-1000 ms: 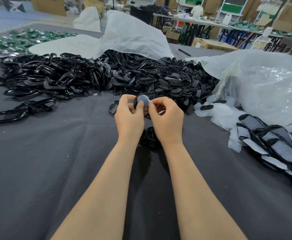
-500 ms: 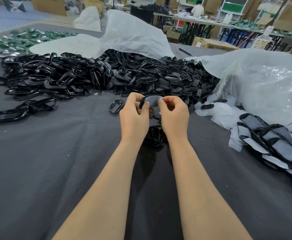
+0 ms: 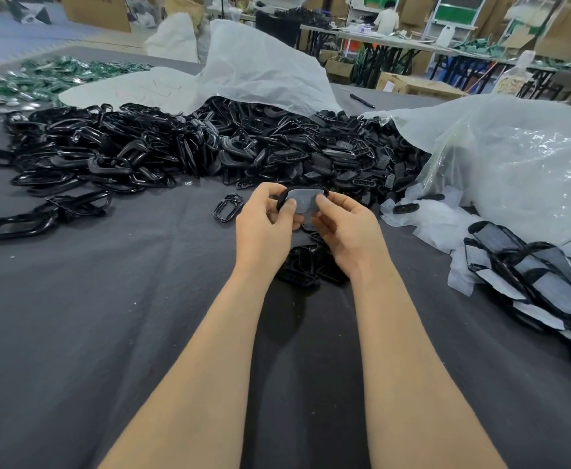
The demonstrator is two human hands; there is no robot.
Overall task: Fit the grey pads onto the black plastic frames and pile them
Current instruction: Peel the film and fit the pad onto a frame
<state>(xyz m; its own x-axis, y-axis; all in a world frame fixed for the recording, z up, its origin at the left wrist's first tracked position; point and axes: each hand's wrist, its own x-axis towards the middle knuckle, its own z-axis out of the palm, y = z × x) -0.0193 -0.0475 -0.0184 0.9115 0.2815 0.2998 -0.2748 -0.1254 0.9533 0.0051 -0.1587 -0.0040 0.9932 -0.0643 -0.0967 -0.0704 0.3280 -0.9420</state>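
Both hands hold one black plastic frame with a grey pad (image 3: 303, 200) lying in it, above the dark cloth table. My left hand (image 3: 265, 225) grips its left edge, thumb pressing on the pad. My right hand (image 3: 346, 230) pinches the right edge, thumb on the pad too. Under my hands lies a small heap of black parts (image 3: 306, 265). A pile of frames fitted with grey pads (image 3: 534, 275) sits at the right. A big heap of loose black frames (image 3: 192, 147) stretches across the table behind.
A single black frame (image 3: 228, 207) lies just left of my hands. White backing scraps (image 3: 436, 218) and a clear plastic bag (image 3: 514, 157) are at the right, a white sack (image 3: 260, 72) behind the heap. Green parts (image 3: 60, 74) lie far left. A person stands far back.
Both hands with the frame have shifted slightly right and further from me; the pad now sits flatter inside the frame, with both thumbs on it.
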